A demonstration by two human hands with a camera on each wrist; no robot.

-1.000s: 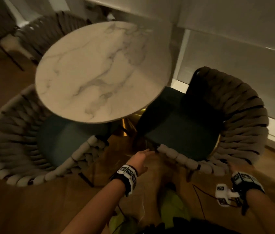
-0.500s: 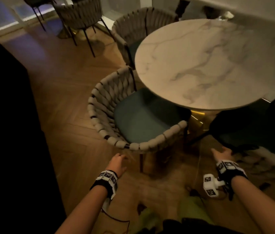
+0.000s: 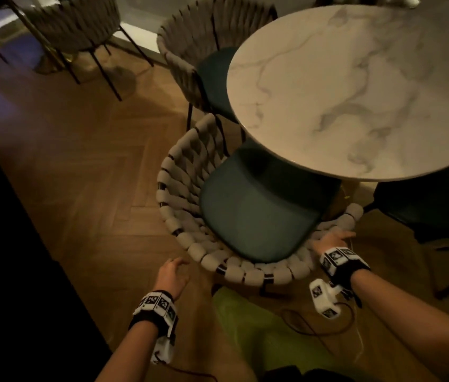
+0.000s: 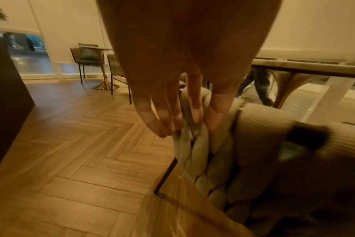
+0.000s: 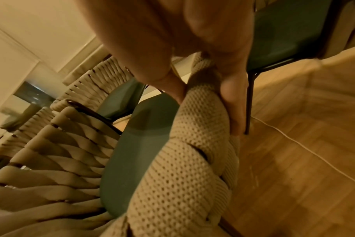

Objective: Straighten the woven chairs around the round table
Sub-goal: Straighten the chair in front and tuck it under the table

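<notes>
A woven chair with a teal seat stands partly tucked under the round marble table, its curved back toward me. My right hand grips the right end of the back's rim; in the right wrist view the thumb and fingers wrap the knitted rim. My left hand is at the left of the back. In the left wrist view its straight fingers touch the outer weave. A second woven chair sits at the table's far left.
A dark chair stands at the table's right, close to my right hand. Another woven chair and a gold pedestal are at the far left. Dark furniture lines the left side. A cable lies on the wooden floor.
My view swung left from the right-hand chair to this one. Both hands left that chair and came to this chair's back; the right hand took hold of the rim.
</notes>
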